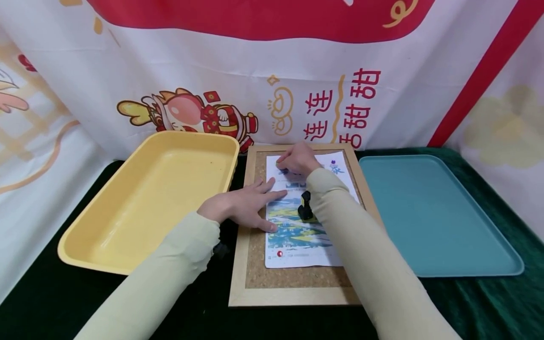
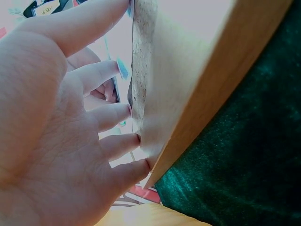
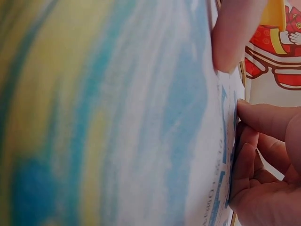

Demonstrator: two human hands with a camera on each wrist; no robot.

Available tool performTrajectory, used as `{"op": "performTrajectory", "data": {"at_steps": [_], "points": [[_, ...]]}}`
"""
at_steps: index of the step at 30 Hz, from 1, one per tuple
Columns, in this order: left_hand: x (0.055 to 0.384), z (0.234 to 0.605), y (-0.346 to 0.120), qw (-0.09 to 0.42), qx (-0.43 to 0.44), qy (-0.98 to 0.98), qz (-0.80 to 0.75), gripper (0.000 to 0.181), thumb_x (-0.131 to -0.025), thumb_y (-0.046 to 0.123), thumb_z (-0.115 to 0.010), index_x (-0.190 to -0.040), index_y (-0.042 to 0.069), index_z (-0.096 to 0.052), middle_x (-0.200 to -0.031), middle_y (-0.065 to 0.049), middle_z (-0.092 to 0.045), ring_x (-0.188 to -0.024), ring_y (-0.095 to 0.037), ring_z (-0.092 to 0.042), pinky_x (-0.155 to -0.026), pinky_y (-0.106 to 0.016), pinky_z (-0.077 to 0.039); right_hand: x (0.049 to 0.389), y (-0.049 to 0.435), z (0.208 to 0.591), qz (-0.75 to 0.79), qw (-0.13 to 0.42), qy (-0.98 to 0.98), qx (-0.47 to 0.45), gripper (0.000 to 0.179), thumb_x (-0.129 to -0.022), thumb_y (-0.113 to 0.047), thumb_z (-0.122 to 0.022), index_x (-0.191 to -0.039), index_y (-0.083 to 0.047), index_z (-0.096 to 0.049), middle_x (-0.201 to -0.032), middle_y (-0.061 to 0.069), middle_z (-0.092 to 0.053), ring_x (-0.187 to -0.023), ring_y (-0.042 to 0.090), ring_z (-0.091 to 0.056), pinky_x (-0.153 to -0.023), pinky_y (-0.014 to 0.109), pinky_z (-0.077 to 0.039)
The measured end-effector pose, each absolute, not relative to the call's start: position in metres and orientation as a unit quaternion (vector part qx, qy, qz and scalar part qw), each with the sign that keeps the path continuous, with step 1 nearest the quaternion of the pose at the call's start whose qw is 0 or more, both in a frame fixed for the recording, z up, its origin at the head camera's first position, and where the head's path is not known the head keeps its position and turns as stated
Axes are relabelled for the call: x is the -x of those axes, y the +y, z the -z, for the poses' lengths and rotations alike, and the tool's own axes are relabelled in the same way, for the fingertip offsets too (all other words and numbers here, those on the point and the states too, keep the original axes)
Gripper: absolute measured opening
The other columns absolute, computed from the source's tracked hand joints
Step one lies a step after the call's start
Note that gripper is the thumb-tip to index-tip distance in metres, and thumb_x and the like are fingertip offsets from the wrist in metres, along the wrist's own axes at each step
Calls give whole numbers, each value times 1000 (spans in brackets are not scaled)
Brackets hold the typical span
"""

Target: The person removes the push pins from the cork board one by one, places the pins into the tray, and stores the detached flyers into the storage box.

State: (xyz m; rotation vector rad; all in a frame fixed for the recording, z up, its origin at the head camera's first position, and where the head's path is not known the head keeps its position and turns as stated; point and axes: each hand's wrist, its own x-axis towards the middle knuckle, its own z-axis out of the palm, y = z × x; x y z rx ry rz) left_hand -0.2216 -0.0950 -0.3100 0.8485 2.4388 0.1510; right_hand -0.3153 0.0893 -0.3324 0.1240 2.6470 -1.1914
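Observation:
A printed sheet of paper (image 1: 303,257) with blue and yellow brushstrokes lies on a wood-framed cork board (image 1: 256,274). My left hand (image 1: 246,203) spreads its fingers over the sheet's left edge and the frame; in the left wrist view its straight fingers (image 2: 108,115) reach the board. At the sheet's upper left corner, my right hand (image 1: 299,160) has its thumb and curled fingers pinched together against the paper. What looks like a small push pin is mostly hidden in that pinch. A purple push pin (image 1: 333,162) sits near the upper right corner.
Left of the board stands a deep yellow tub (image 1: 170,203). On the right lies a shallow teal tray (image 1: 437,212). Dark green cloth (image 1: 191,307) covers the table, and a printed white curtain (image 1: 272,61) hangs close behind the board.

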Motion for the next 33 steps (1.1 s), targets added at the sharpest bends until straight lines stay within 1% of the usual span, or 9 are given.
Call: {"op": "performTrajectory", "data": {"at_steps": [7,12,19,25,30,32,33], "points": [[222,312,-95,277,-313,906,-60,91,-99,58,-67,-172,34,-18,-181,-8,5,-168,-38,8,-135,-59,-10,315,90,331,402,130,905,-44,11,-97,-21,-78,-106,-15,-83,-117,6,-75,-100,20,-61,-93,36,-48],[222,313,-94,274,-314,907,-60,91,-99,58,-67,-172,34,-18,-181,-8,5,-168,-38,8,-135,-59,-10,316,91,332,402,132,905,-43,12,-98,-21,-77,-106,-14,-82,-117,6,-75,-100,20,-61,-94,36,-48],[222,313,-95,274,-316,907,-58,91,-99,59,-67,-172,33,-18,-181,-8,6,-168,-37,8,-135,-58,-9,316,91,333,398,122,909,-35,12,-97,-20,-78,-105,-13,-83,-115,7,-76,-97,19,-62,-88,33,-48],[221,312,-96,273,-314,907,-58,91,-99,58,-67,-172,32,-19,-181,-9,5,-168,-39,7,-135,-58,-10,316,89,334,410,127,902,-45,11,-98,-20,-76,-105,-13,-82,-114,6,-75,-96,19,-61,-87,33,-46],[221,312,-96,273,-314,908,-54,91,-99,58,-67,-172,33,-18,-181,-9,5,-168,-38,7,-135,-58,-10,316,89,334,418,126,899,-45,11,-98,-19,-76,-104,-13,-83,-110,5,-74,-86,16,-59,-76,30,-46],[221,311,-96,273,-313,908,-53,91,-99,59,-67,-172,33,-18,-181,-8,6,-168,-38,8,-135,-57,-11,315,91,333,425,129,895,-39,12,-98,-19,-75,-105,-12,-83,-110,5,-74,-85,16,-59,-76,30,-47],[221,311,-96,272,-313,908,-53,91,-99,59,-67,-172,33,-18,-181,-8,6,-168,-38,8,-135,-58,-11,315,92,333,430,130,893,-33,14,-99,-19,-75,-106,-11,-83,-111,5,-74,-87,17,-60,-78,30,-48]]}}
